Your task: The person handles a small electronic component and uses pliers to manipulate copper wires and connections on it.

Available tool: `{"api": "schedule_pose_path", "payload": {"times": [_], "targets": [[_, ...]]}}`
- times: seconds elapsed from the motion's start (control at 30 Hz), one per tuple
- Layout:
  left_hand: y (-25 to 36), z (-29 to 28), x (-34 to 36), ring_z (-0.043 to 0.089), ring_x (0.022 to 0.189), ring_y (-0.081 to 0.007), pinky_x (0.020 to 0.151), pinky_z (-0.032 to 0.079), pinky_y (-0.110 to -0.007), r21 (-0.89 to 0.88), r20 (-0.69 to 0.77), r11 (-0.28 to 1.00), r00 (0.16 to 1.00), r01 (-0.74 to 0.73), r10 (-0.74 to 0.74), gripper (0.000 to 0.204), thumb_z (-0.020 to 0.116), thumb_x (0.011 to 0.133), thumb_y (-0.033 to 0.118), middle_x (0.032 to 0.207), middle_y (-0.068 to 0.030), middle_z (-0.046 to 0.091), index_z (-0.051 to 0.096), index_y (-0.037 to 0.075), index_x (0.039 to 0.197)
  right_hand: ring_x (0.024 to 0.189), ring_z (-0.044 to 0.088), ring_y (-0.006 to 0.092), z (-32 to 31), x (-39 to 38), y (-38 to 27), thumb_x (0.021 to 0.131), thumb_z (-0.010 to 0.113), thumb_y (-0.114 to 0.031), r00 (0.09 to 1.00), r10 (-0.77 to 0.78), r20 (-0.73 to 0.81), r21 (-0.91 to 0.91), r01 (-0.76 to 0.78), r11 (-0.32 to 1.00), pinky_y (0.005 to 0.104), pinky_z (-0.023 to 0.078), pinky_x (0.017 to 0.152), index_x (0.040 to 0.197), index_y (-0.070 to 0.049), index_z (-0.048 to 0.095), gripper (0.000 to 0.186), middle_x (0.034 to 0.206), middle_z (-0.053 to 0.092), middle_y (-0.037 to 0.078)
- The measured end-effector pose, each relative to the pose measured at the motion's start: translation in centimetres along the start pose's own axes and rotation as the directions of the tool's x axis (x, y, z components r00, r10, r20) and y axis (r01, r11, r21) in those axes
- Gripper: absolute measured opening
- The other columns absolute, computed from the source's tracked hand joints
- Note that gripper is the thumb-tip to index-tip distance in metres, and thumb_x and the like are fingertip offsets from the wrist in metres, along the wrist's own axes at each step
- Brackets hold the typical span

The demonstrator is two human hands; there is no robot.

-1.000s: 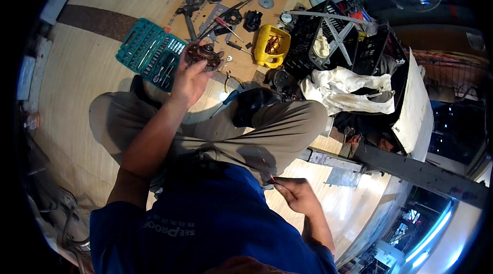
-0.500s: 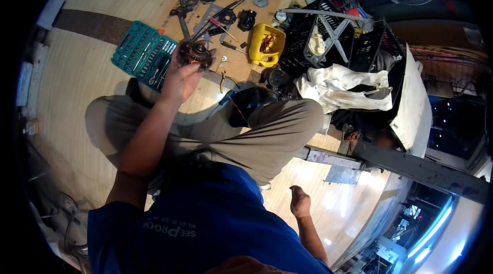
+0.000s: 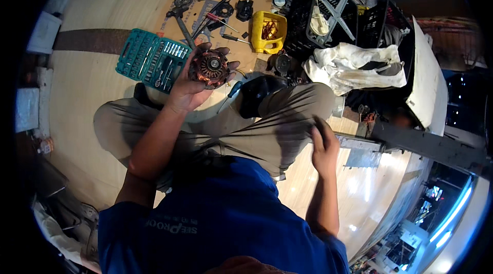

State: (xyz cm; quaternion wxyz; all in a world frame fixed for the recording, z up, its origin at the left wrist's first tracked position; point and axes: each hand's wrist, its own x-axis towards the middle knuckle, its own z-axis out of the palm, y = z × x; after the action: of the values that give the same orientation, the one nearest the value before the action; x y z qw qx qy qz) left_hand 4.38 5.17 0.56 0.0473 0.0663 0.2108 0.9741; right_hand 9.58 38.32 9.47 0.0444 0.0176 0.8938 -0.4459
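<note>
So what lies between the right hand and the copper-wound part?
The head view shows the bent right leg, black shoe and blue-handled screwdriver between the right hand and the copper-wound part.

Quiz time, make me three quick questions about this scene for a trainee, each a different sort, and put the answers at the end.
1. Multiple choice: what is in the person's left hand?
A) a screwdriver
B) a round, copper-wound part
C) a white cloth

2. True or false: the teal tool case on the floor is shut.

3. Fill in the blank: the container holding copper-coloured pieces is ____ in colour.

Key: 1 B; 2 false, it lies open; 3 yellow.
</note>
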Motion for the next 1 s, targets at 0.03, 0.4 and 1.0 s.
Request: {"api": "schedule_pose_path", "payload": {"times": [0.03, 0.4, 1.0], "targets": [[0.0, -0.1, -0.1, 0.043, 0.125, -0.045, 0.104, 0.037, -0.053, -0.026, 0.028, 1.0, 1.0, 0.011, -0.011, 0.087, 0.078, 0.064, 0.006, 0.137, -0.0188, 0.041, 0.034, 0.015, 0.138, 0.099, 0.062, 0.0227, 2.1, 1.3, -2.9, 0.091, 0.058, -0.014, 0.991, -0.005, 0.136, 0.064, -0.003, 0.998, 0.0326, 0.047, 0.085, 0.119, 0.003, 0.057, 0.033, 0.106, 0.066, 0.018], [0.5, 0.6, -0.6, 0.04, 0.127, -0.0449, 0.108, 0.03, -0.055, -0.022, 0.028, 0.996, 0.996, 0.082, -0.082, 0.094, 0.085, 0.061, 0.015, 0.14, -0.0195, 0.038, 0.034, 0.015, 0.139, 0.055, 0.047, 0.0104, 14.0, 6.3, -4.9, 0.095, 0.055, -0.022, 0.589, 0.166, 0.791, 0.417, -0.718, 0.558, 0.0222, 0.038, 0.046, 0.091, -0.006, 0.058, 0.016, 0.067, 0.05, 0.0], [-0.1, -0.7, -0.1, 0.042, 0.125, -0.0448, 0.107, 0.032, -0.052, -0.069, -0.043, 0.998, 0.999, -0.01, 0.007, 0.086, 0.079, 0.066, 0.014, 0.138, -0.0206, 0.041, 0.034, 0.012, 0.139, 0.08, 0.062, 0.0383, 15.0, 3.8, -0.2, 0.085, 0.06, -0.015, 0.713, -0.193, 0.674, -0.256, 0.471, 0.844, 0.0433, 0.05, 0.069, 0.091, -0.004, 0.067, 0.015, 0.087, 0.064, 0.021]]}}
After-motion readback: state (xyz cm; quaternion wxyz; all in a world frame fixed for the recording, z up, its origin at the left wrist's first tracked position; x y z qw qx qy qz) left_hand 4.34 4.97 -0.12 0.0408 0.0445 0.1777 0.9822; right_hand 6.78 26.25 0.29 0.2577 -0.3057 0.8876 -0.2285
